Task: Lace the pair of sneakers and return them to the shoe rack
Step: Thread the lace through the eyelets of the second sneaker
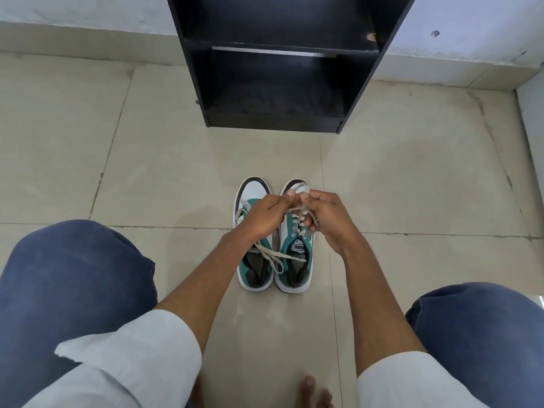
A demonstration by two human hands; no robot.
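White lace (300, 189) pinched by both hands' fingers (309, 195) — rt sneaker (295, 260) toe hidden.

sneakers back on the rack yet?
No: both sneakers stand on the floor in front of the rack, and both hands hold the right one's lace.

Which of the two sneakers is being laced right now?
The right sneaker: both hands, left and right, pinch its lace above it. The left sneaker lies untouched beside it, its lace ends loose.
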